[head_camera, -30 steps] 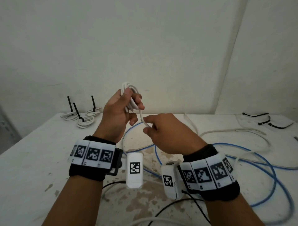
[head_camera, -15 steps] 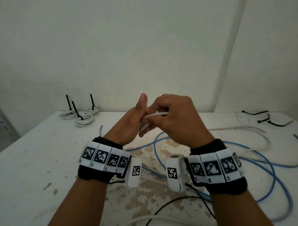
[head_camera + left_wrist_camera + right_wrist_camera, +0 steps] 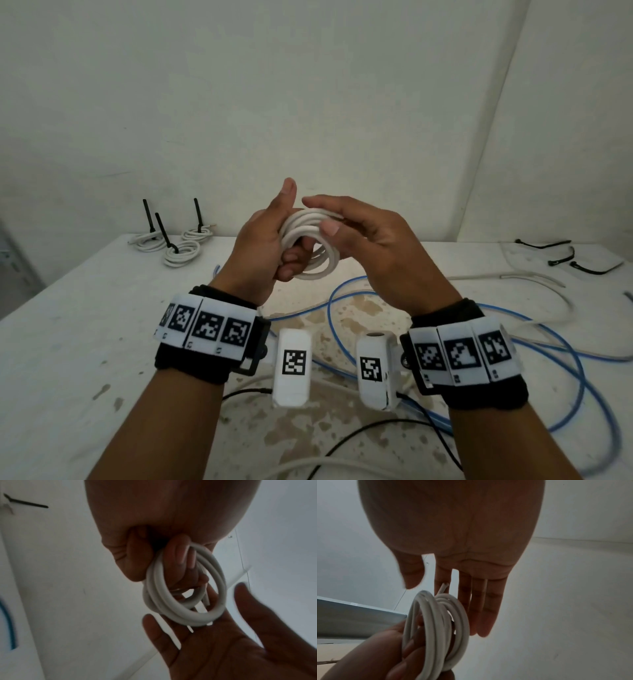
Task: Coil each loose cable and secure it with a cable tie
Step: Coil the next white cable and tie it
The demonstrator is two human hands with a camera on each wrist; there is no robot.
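The white cable coil [image 3: 310,245] is wound into several round loops and held in the air above the table [image 3: 85,325], between the 2 hands. In the head view its loops stand roughly on edge, and the opening faces left and right toward the 2 palms. A cut end [image 3: 444,586] of the cable sticks out from the loops toward the right hand's fingers. The left hand [image 3: 263,246] grips the coil, fingers curled through the ring and thumb pointing up. The right hand [image 3: 370,240] is flat, fingers straight, laid against the coil's right side. At the table's far left lie 3 tied white coils [image 3: 181,253], each with an upright black cable tie. At far right lie 3 loose black cable ties [image 3: 561,257]. Loose blue cable [image 3: 561,339] and a loose white cable [image 3: 534,277] sprawl across the table.
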